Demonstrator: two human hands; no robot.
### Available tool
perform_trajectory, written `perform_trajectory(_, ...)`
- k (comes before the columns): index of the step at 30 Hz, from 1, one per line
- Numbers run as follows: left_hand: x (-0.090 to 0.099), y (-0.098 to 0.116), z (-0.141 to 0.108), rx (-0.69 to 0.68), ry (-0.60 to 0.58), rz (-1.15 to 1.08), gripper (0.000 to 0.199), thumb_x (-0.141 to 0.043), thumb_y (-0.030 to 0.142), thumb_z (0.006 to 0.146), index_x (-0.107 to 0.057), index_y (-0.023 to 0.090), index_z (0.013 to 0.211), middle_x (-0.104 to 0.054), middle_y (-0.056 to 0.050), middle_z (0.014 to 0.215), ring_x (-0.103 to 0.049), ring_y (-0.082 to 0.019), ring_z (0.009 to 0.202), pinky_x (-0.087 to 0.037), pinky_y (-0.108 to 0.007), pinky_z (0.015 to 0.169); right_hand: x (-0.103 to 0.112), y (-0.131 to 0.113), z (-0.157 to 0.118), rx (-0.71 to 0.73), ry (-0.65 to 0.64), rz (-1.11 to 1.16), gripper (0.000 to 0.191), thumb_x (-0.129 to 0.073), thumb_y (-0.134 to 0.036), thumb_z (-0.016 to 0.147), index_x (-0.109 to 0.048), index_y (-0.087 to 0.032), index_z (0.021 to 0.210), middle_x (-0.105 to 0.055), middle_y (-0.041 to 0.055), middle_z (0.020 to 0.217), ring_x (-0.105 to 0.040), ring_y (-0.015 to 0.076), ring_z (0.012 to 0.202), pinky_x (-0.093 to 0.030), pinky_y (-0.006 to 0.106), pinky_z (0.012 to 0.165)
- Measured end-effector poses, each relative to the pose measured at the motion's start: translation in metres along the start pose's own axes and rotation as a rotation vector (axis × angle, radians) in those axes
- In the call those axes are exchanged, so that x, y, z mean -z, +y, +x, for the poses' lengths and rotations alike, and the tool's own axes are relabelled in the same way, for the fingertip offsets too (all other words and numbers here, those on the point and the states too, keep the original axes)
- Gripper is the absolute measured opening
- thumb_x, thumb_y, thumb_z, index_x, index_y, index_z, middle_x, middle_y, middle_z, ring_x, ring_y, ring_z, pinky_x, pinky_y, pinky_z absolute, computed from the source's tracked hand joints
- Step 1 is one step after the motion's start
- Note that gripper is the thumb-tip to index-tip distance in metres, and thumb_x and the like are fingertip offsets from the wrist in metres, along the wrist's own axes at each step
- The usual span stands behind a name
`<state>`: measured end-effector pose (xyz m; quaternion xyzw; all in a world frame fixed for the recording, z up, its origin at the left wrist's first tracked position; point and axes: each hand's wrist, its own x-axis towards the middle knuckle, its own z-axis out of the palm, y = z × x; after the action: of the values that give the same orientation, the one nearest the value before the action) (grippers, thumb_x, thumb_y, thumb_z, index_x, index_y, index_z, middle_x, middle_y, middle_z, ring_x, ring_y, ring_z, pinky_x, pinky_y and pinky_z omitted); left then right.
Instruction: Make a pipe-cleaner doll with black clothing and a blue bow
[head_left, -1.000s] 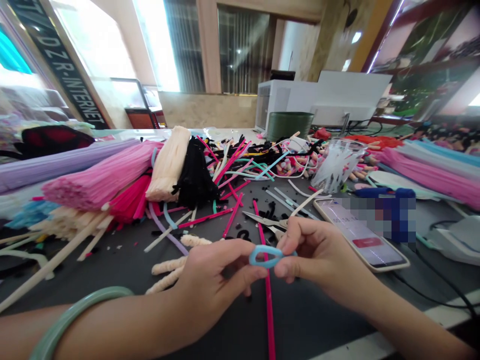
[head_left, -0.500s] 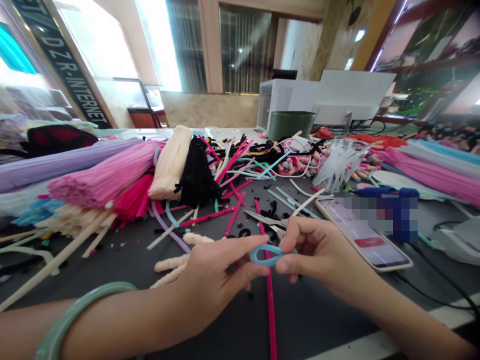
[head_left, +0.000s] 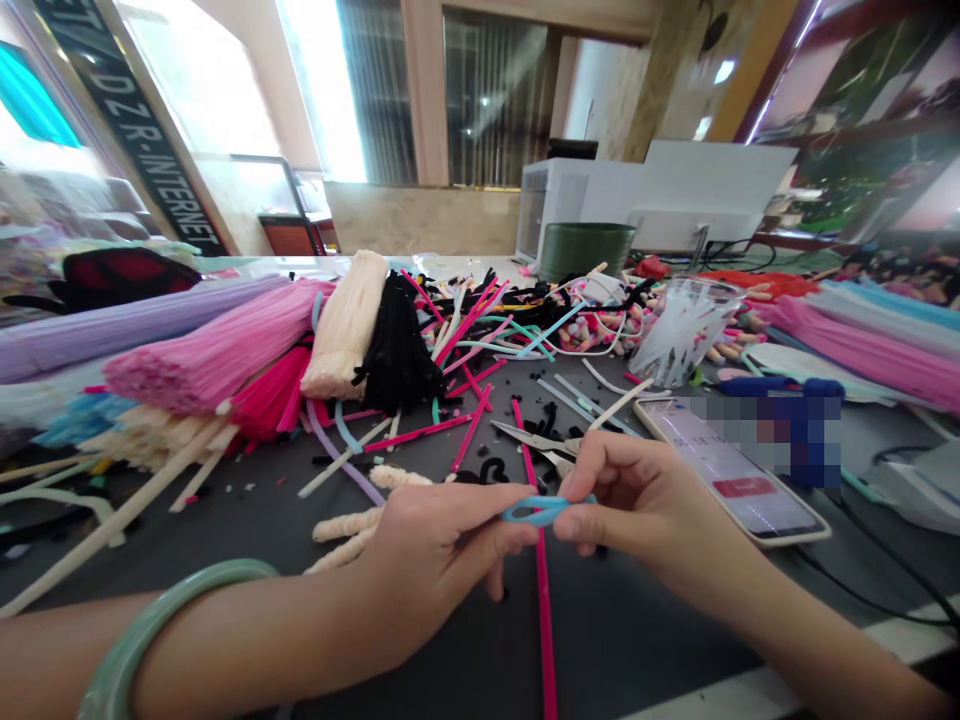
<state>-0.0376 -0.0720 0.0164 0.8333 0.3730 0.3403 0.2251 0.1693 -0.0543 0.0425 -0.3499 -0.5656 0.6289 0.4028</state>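
Blurred past recognition: a blue-and-grey patch [head_left: 772,440] beside the top of the phone [head_left: 720,465], with the screen's small text left unreadable. Hidden behind the right hand [head_left: 637,505]: the handles of the scissors [head_left: 529,437]. Covered in part by that hand and the left hand [head_left: 442,560]: the blue pipe cleaner loop [head_left: 534,511]. Cut off by the bottom edge: the pink pipe cleaner [head_left: 544,625]. Cut off by the left edge: the left forearm [head_left: 75,640] and the lilac pipe cleaner bundle [head_left: 135,330]. Shrunk beyond telling: the black bits [head_left: 544,420] on the bench [head_left: 645,640].

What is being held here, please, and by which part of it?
A flattened blue pipe-cleaner loop, pinched at its opposite ends by the left hand and the right hand.
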Motion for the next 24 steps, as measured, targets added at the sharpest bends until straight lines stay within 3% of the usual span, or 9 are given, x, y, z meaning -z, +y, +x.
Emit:
perform_trajectory(8,-0.0006,-0.0026,0.0008,0.019,0.109,-0.029,0.026,-0.056,0.023,0.09,-0.064,0.028,0.114,-0.069,0.009,0.062,-0.064,-0.002,0.052,-0.048,-0.01,0.058,0.0048,0.0001,-0.0002,0.109,0.045,-0.165,0.012,-0.076,-0.024,0.073,-0.067,-0.017,0.071,-0.06,-0.0031,0.06,-0.055,0.0063,0.056,-0.043,0.016,0.052)
perform_trajectory(16,0.002,-0.0077,0.0045,-0.023,0.12,0.021,0.026,-0.058,0.023,0.088,-0.065,0.027,0.114,-0.067,0.01,0.057,-0.064,-0.003,0.053,-0.048,-0.011,0.06,0.0052,0.0005,-0.0001,0.157,0.126,-0.201,0.009,-0.079,-0.022,0.069,-0.07,-0.022,0.073,-0.066,-0.0025,0.072,-0.058,0.0082,0.066,-0.046,0.016,0.061)
perform_trajectory(24,0.0046,-0.0096,0.0065,-0.097,0.108,0.09,0.027,-0.057,0.02,0.089,-0.064,0.026,0.114,-0.067,0.01,0.057,-0.063,-0.004,0.054,-0.046,-0.012,0.06,0.0054,0.0011,0.0009,0.151,0.143,-0.185,0.013,-0.08,-0.018,0.066,-0.069,-0.021,0.071,-0.065,-0.0034,0.071,-0.058,0.0076,0.066,-0.046,0.015,0.06)
